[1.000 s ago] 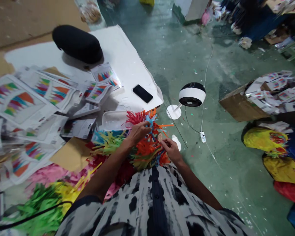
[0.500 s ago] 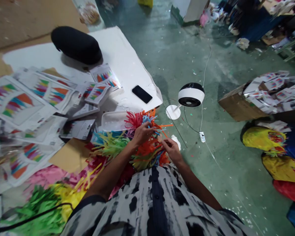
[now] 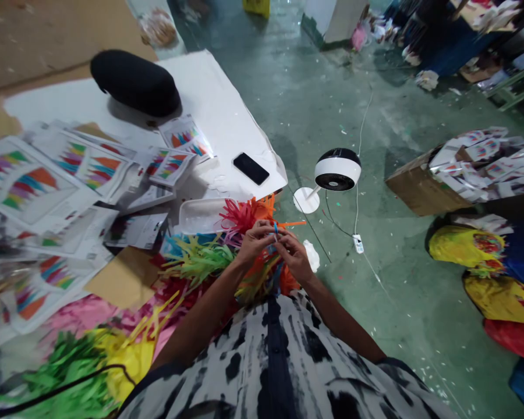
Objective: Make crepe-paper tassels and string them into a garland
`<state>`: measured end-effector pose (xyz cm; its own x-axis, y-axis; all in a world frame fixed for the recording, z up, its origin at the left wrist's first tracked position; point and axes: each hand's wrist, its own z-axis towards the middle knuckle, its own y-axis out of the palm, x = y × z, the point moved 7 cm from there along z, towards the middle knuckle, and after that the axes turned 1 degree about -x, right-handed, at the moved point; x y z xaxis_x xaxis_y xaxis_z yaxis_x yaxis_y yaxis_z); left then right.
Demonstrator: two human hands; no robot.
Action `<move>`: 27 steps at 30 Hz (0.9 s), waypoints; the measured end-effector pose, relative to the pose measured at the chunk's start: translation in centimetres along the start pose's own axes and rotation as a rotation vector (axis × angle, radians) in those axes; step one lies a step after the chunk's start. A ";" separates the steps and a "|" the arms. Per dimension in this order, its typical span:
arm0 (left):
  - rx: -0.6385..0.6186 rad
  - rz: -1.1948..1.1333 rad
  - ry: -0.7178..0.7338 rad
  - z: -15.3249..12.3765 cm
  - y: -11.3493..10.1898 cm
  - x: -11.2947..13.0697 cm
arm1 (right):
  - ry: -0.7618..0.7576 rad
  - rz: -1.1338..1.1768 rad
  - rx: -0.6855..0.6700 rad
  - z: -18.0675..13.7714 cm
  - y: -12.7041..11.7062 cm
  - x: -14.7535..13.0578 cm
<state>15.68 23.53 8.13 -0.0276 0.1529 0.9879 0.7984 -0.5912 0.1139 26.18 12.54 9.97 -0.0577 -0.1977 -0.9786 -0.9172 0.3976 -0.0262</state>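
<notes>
My left hand (image 3: 254,241) is closed in a pinch on a narrow blue paper strip (image 3: 275,228) above my lap. Fingertips of my right hand (image 3: 293,255) meet it from the other side, also pinched at the blue strip; a small pale bit shows between the fingers, too small to name. Around and below both hands hang fringed paper tassels: a red one (image 3: 240,215), an orange one (image 3: 266,205) and a yellow-green one (image 3: 205,254). Part of the bunch is hidden behind my hands.
A white plastic tray (image 3: 196,216) sits at the table edge, near a phone (image 3: 251,168) and a black case (image 3: 135,82). Printed packets (image 3: 39,180) cover the left. Green paper fringe (image 3: 67,372) lies at lower left. A fan (image 3: 337,169) and a carton (image 3: 436,189) stand right.
My right hand has moved up and left to meet my left hand. The fingers of both hands have come together around the blue strip.
</notes>
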 end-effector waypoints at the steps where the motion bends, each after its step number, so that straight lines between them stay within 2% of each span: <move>1: -0.005 -0.030 -0.025 -0.1 0.3 -0.1 | 0.021 0.016 -0.002 0.1 0.1 0.2; 11: 0.084 -0.214 -0.192 -0.7 0.2 -1.3 | 0.155 0.157 -0.009 -0.4 0.1 0.9; 21: 0.197 -0.290 -0.214 -1.6 0.8 -2.0 | 0.202 0.304 0.044 -1.0 0.1 1.9; 27: 0.144 -0.321 -0.261 -1.8 1.0 -2.4 | 0.242 0.408 0.017 -1.0 0.3 2.1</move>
<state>15.45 21.14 6.10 -0.1501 0.5165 0.8430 0.8503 -0.3676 0.3766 25.36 11.34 8.14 -0.5044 -0.2244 -0.8338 -0.7938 0.5006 0.3454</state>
